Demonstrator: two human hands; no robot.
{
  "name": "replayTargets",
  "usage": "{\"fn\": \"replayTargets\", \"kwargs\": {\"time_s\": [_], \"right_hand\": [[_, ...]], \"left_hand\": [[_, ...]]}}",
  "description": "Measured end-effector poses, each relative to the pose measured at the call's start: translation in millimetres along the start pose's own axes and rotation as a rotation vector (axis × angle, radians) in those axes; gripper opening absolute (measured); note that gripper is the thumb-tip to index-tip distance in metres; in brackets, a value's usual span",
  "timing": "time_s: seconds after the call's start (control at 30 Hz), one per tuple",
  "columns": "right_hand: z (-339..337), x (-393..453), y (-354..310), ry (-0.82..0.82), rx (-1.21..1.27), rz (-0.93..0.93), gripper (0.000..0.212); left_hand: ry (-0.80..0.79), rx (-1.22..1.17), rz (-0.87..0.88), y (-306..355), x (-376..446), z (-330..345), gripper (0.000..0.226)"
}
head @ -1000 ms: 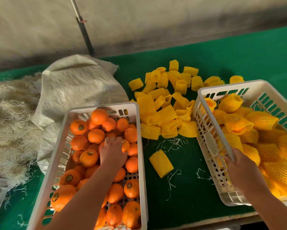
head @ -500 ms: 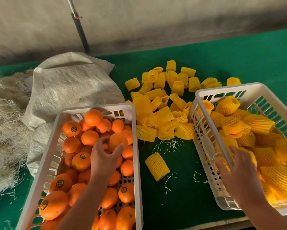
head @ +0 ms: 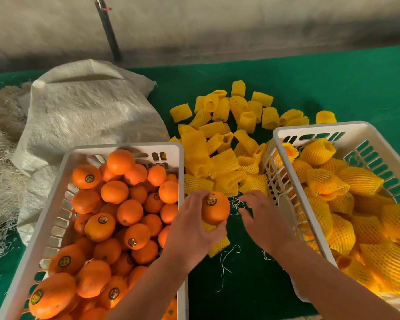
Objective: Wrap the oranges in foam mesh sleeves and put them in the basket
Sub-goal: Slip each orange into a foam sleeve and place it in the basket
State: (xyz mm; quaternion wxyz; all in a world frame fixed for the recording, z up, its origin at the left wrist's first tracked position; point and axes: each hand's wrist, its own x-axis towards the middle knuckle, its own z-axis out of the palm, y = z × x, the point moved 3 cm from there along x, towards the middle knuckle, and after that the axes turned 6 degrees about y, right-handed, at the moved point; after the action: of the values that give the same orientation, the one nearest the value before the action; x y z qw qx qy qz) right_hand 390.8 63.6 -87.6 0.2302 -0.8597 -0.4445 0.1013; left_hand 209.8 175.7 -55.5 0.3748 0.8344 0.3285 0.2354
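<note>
Head view, packing station on green worktop. Left hand grips one bare orange, sticker up, at frame centre, over the gap betw. the two baskets; fingers curl round the fruit. Right hand is just beside it, fingers loosely spread, holding nothing. A single foam sleeve lies on the worktop directly under the left hand, partly hidden.

Lower left: supply basket w/ many unwrapped oranges, piled high. Right: receiving basket w/ a deep layer of sleeved fruit. Upper centre: heap of loose sleeves, approx. several dozen. Upper left: woven sack and straw-like fibre.

Progress (est.): well under way but far from done. Right basket looks over half full, yet the left one holds dozens more. The orange in hand is picked but not yet sleeved; a sleeve must be taken, pulled over it, then the fruit placed at right.
</note>
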Motion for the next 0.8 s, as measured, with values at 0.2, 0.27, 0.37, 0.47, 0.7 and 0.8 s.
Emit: {"fn": "replayTargets", "kwargs": {"time_s": [0.2, 0.27, 0.37, 0.47, 0.7, 0.8], "right_hand": [[51, 53, 17, -0.31, 0.245, 0.229, 0.047], [64, 65, 21, -0.347, 0.312, 0.281, 0.051], [75, 82, 23, -0.334, 0.324, 0.287, 0.046], [80, 98, 19, -0.258, 0.215, 0.214, 0.03], [102, 120, 21, -0.297, 0.067, 0.134, 0.04], [92, 119, 21, -0.249, 0.145, 0.173, 0.029]], "left_hand": [[-0.025, 0.056, 0.015, -1, 4, 2, 0.066], [-0.041, 0.089, 0.027, -1, 5, 4, 0.066], [-0.051, 0.117, 0.011, -4, 5, 6, 0.068], [-0.066, 0.138, 0.002, -5, 5, 7, 0.071], [-0.089, 0.19, -0.033, -7, 9, 10, 0.078], [-0.121, 0.226, -0.039, -6, 11, 12, 0.078]]}}
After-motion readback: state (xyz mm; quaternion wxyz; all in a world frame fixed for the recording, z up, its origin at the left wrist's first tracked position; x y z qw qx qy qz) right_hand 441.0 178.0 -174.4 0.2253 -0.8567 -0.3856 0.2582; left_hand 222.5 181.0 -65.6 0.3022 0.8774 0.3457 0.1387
